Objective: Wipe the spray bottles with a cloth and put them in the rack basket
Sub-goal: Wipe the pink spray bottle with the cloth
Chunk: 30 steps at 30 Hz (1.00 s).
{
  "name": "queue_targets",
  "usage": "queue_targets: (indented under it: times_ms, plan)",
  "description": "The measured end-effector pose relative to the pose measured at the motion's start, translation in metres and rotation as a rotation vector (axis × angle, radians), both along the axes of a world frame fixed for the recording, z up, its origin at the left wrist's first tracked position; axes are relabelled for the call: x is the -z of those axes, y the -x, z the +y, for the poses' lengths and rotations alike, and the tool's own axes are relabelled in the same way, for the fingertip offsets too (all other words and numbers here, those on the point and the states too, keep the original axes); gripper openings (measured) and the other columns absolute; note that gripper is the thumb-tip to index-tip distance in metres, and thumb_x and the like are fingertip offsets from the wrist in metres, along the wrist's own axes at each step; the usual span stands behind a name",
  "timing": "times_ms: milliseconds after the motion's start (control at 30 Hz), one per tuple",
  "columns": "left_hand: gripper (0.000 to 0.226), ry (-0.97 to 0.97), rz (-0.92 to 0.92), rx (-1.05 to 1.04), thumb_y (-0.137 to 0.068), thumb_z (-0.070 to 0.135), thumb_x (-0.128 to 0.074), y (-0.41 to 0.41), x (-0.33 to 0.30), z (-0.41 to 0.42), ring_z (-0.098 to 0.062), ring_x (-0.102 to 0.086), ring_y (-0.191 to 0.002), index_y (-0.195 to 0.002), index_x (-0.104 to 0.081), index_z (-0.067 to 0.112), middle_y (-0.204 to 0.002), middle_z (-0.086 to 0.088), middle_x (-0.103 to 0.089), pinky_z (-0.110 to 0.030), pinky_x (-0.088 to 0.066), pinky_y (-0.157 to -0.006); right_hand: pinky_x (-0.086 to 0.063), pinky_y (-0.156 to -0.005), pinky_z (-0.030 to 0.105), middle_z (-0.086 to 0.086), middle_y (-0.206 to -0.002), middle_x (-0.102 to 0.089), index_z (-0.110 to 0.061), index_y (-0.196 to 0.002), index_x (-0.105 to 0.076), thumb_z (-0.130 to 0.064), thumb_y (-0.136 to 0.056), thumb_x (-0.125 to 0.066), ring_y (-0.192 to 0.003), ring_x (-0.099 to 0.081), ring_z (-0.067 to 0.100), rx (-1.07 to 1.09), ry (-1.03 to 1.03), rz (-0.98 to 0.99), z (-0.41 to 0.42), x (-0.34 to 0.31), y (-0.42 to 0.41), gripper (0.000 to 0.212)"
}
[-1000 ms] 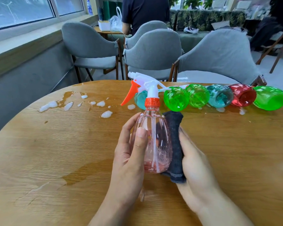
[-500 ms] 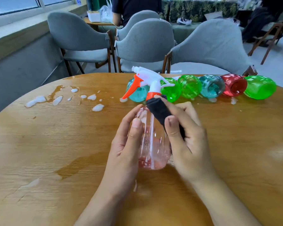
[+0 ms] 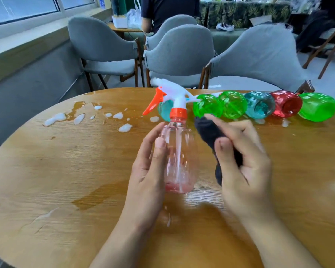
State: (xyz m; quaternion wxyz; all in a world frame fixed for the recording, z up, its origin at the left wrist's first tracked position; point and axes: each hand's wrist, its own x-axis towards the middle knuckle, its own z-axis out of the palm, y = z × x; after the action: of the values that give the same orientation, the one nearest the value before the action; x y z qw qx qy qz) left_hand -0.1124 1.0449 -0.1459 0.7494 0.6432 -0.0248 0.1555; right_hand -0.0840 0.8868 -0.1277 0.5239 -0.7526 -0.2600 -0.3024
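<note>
Head view, left hand (image 3: 147,171) gripping bottle (image 3: 179,159)

Round wooden tabletop (image 3: 46,171) with wet patches, grey padded chairs (image 3: 174,53) pulled up behind it, big window (image 3: 23,8) along the left wall, leafy-print sofa (image 3: 240,14) further back. Plain daylight.

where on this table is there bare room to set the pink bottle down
Dry bare wood lies on the table right of the right hand, nearer than the row of lying bottles. The near left is bare too, but a wet patch crosses it. The far edge is crowded with bottles; foam blobs dot the far left.
</note>
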Motion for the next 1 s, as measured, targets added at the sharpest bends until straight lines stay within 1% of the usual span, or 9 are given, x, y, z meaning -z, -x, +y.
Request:
queue_targets:
  times_ms: [67,100,267,400,500,667,833,933,1000]
  plan:
    - [0.039,-0.067,-0.029,0.020,-0.107,0.046,-0.044,0.003,0.001,-0.005,0.001,-0.066,-0.126,-0.141,-0.062,0.036,-0.135,0.021,-0.071,-0.021,-0.053,-0.101,-0.049,-0.086,0.026,0.004,-0.105,-0.052,-0.024,-0.139,-0.066,-0.031,-0.107,-0.054,-0.097,-0.058,0.019,0.047,0.084,0.042,0.002,-0.001,-0.003,0.036]
    - [0.037,-0.076,-0.027,0.028,-0.109,0.045,-0.044,0.004,0.002,-0.006,0.001,-0.065,-0.127,-0.140,-0.062,0.037,-0.135,0.021,-0.071,-0.020,-0.052,-0.101,-0.051,-0.085,0.030,0.004,-0.107,-0.052,-0.026,-0.140,-0.066,-0.031,-0.107,-0.056,-0.097,-0.059,0.019,0.057,0.140,0.038,0.004,0.002,-0.004,0.036]
    - [0.040,0.012,0.087,0.023,-0.106,0.052,-0.043,0.001,0.002,-0.001,-0.020,-0.066,-0.131,-0.139,-0.064,0.043,-0.138,0.010,-0.071,-0.063,-0.050,-0.110,-0.053,-0.070,0.032,0.003,-0.109,-0.052,-0.030,-0.137,-0.069,-0.036,-0.109,-0.054,-0.087,-0.056,0.014,-0.038,0.343,-0.085,0.005,0.014,0.003,0.033]
    - [0.037,0.156,0.154,0.047,-0.104,0.055,-0.046,0.001,-0.001,0.004,-0.024,-0.069,-0.127,-0.132,-0.069,0.048,-0.135,0.007,-0.073,-0.047,-0.058,-0.095,-0.049,-0.068,0.022,0.001,-0.110,-0.052,-0.034,-0.136,-0.070,-0.039,-0.109,-0.056,-0.082,-0.054,0.012,-0.116,0.448,-0.179,-0.001,0.019,0.008,0.030]
    - [0.039,0.179,0.142,0.064,-0.107,0.053,-0.043,0.002,-0.005,0.008,-0.021,-0.066,-0.132,-0.137,-0.067,0.044,-0.140,0.008,-0.071,-0.053,-0.050,-0.114,-0.040,-0.075,0.012,-0.001,-0.111,-0.050,-0.036,-0.133,-0.072,-0.039,-0.108,-0.059,-0.083,-0.052,0.009,-0.160,0.504,-0.207,-0.005,0.021,0.009,0.028]
    - [0.044,0.039,0.077,-0.029,-0.109,0.058,-0.040,0.001,-0.006,0.006,-0.016,-0.064,-0.135,-0.145,-0.060,0.043,-0.145,0.011,-0.067,-0.061,-0.046,-0.116,-0.043,-0.089,0.016,-0.004,-0.113,-0.053,-0.028,-0.121,-0.075,-0.041,-0.108,-0.052,-0.100,-0.057,0.003,-0.254,0.205,0.012,-0.009,0.011,0.014,0.030]
    - [0.049,-0.131,-0.023,-0.060,-0.105,0.051,-0.040,0.004,0.001,-0.005,0.004,-0.064,-0.124,-0.149,-0.057,0.037,-0.137,0.021,-0.068,-0.022,-0.053,-0.103,-0.046,-0.095,0.022,0.004,-0.113,-0.061,-0.025,-0.120,-0.072,-0.030,-0.104,-0.063,-0.108,-0.061,0.007,0.064,0.023,0.061,-0.008,-0.004,0.007,0.020]
    - [0.048,-0.206,-0.068,-0.095,-0.107,0.053,-0.041,0.007,0.004,-0.012,-0.006,-0.065,-0.127,-0.149,-0.056,0.037,-0.137,0.018,-0.068,-0.039,-0.055,-0.108,-0.054,-0.088,0.027,0.003,-0.107,-0.066,-0.019,-0.117,-0.079,-0.028,-0.099,-0.074,-0.101,-0.066,0.012,0.148,0.053,0.049,-0.003,-0.006,0.007,0.021]
    - [0.048,-0.247,-0.074,-0.116,-0.106,0.056,-0.041,0.008,0.006,-0.012,-0.008,-0.066,-0.125,-0.149,-0.055,0.040,-0.136,0.019,-0.068,-0.038,-0.055,-0.107,-0.056,-0.083,0.029,0.001,-0.105,-0.069,-0.018,-0.117,-0.079,-0.024,-0.099,-0.075,-0.097,-0.069,0.013,0.174,0.068,0.052,0.000,-0.006,0.007,0.020]
